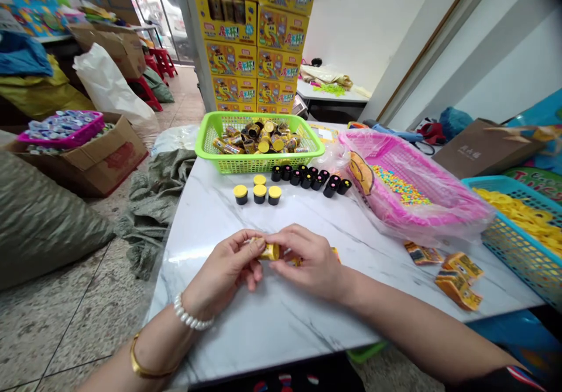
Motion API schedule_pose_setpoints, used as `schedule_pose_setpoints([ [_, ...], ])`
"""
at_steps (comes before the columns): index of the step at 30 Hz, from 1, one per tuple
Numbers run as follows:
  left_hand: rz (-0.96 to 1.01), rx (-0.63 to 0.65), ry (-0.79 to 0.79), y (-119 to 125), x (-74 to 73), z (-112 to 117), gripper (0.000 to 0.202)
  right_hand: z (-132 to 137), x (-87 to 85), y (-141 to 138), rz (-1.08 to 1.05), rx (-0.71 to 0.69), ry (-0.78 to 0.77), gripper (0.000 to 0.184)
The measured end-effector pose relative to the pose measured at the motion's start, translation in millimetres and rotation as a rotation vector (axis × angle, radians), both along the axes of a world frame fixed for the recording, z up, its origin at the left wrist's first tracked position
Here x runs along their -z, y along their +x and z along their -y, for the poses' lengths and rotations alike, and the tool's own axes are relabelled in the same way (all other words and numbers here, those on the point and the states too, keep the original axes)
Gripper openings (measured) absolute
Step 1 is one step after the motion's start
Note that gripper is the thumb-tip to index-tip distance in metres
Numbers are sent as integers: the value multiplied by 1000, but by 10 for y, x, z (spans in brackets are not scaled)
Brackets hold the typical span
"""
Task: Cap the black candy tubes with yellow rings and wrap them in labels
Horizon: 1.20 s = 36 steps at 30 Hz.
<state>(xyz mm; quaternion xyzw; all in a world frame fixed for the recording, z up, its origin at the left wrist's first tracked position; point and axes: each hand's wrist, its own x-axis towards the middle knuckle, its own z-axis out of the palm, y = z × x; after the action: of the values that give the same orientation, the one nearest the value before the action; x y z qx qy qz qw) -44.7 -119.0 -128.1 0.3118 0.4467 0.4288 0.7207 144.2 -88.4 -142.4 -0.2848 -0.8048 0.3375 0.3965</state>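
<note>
A small cup in a gold-yellow printed wrapper (pixel 270 252) is held over the near middle of the table, its far side hidden by fingers. My left hand (pixel 235 257) pinches it between thumb and fingers. From the other side, my right hand (pixel 307 260) has its fingertips closed on the same cup. Orange printed wrappers (pixel 336 255) show partly beneath and behind my right hand. Beyond the hands stand several black cups with yellow lids (pixel 259 193). To their right are several open black cups (pixel 317 180), some with a coloured bead visible inside.
A green basket (pixel 259 165) of wrapped cups stands at the table's back. At right are a pink basket (pixel 456 219) lined with plastic, holding coloured beads, and a blue basket (pixel 513 257) of yellow lids. Folded printed wrappers (pixel 459 281) lie nearby. Stacked yellow cartons (pixel 232 58) rise behind.
</note>
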Motion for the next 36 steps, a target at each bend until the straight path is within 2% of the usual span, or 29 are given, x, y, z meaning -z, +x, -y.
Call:
schedule_pose_setpoints([
  [2,55,-26,23,-41,-22,11,36,-33,-26,4,-62,17,-154,35],
  [6,192,-30,-2,-113,-57,24,38,-108,-62,-14,-251,-52,-685,38],
  [8,212,-3,-9,-129,-51,28,35,-105,-63,-44,-296,-94,-793,40],
  [12,186,-12,-20,-129,-5,28,28,-108,-104,-98,-289,-142,-844,39],
  [16,181,-43,-15,-136,-1,18,34,-339,-324,-110,-134,-193,-891,39],
  [18,150,-118,26,-143,-36,27,38,-481,-461,-127,-43,-175,-838,38],
  [20,62,-255,120,-150,-85,49,39,-553,-555,-166,14,-155,-773,36],
  [23,-109,-401,298,-160,-141,86,45,-485,-571,-252,33,-156,-707,35],
  [26,-204,-276,328,-176,-148,93,45,-340,-494,-306,1,-180,-632,39],
  [28,-206,-170,295,-185,-139,81,39,-291,-444,-307,-43,-244,-706,41],
  [30,-153,-118,271,-183,-135,66,35,-289,-406,-290,-122,-271,-833,37],
  [32,-79,-92,251,-169,-139,56,32,-303,-368,-270,-196,-226,-904,30],
  [36,-15,-38,237,-134,-137,53,24,-289,-266,-256,-292,-125,-947,26],
])
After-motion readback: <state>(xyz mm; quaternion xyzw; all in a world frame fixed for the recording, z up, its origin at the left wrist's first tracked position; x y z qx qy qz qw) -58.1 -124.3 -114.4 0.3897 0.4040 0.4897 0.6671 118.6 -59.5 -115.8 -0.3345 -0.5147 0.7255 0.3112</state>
